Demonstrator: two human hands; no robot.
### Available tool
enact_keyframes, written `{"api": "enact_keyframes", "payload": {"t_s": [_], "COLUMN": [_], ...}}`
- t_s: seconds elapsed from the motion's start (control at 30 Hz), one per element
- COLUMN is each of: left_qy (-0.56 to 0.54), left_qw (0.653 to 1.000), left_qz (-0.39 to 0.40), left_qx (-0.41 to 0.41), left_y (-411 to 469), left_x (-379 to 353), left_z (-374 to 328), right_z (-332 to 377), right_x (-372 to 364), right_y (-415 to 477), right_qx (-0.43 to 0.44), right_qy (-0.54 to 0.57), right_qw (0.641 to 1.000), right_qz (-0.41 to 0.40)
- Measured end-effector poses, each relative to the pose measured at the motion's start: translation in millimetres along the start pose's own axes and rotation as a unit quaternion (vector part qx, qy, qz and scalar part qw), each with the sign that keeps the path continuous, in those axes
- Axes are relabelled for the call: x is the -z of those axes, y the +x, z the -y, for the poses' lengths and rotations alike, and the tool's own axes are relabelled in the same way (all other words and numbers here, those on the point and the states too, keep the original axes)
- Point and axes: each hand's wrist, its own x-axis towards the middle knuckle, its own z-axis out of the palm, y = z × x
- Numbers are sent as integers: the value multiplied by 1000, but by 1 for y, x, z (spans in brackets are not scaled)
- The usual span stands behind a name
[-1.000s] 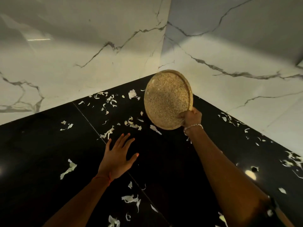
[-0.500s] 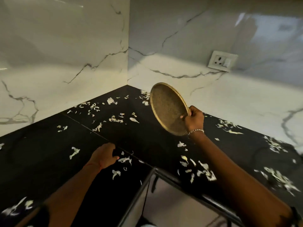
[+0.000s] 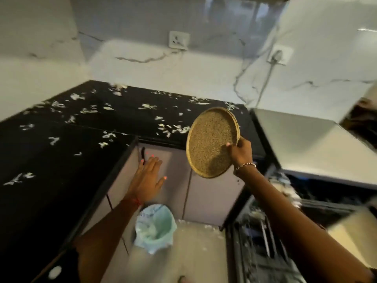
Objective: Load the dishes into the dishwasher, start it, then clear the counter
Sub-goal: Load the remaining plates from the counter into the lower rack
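Observation:
My right hand [image 3: 240, 152] grips the rim of a round woven plate [image 3: 211, 142], holding it tilted on edge in the air past the counter's front edge. My left hand [image 3: 148, 176] is flat with straight fingers, off the black counter [image 3: 51, 201], in front of a grey cabinet door [image 3: 175, 180] and above a bin with a pale green liner [image 3: 156, 226]. White vegetable scraps [image 3: 175, 128] lie scattered over the counter. The open dishwasher [image 3: 265, 242] with dark racks is at the lower right, blurred.
A steel appliance top [image 3: 306, 144] stands right of the counter. Two wall sockets [image 3: 178, 39] sit on the marble backsplash; a cord hangs from the right socket [image 3: 277, 55]. Scraps lie on the floor [image 3: 195, 248] near the bin.
The view swung right and down. My left hand left the counter, opened flat and now hangs over the bin. The plate moved right, beyond the counter edge, still in my right hand.

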Motion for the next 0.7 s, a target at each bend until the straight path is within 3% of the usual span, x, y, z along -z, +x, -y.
{"api": "enact_keyframes", "payload": {"t_s": [0.33, 0.5, 0.6, 0.7], "left_qy": [-103, -103, -84, -76], "left_qw": [980, 967, 955, 948], "left_qz": [94, 159, 236, 271], "left_qx": [-142, -169, -159, -148], "left_y": [-22, -26, -28, -29], "left_x": [-67, -115, -151, -195], "left_z": [-178, -247, -279, -314], "right_z": [-84, -146, -193, -246], "right_x": [187, 245, 272, 291], "right_y": [-75, -82, -70, -48], "right_qx": [-17, -21, -21, -62], "right_qy": [-147, -219, -254, -250], "right_qw": [987, 975, 967, 966], "right_qz": [-56, -34, -12, 8]}}
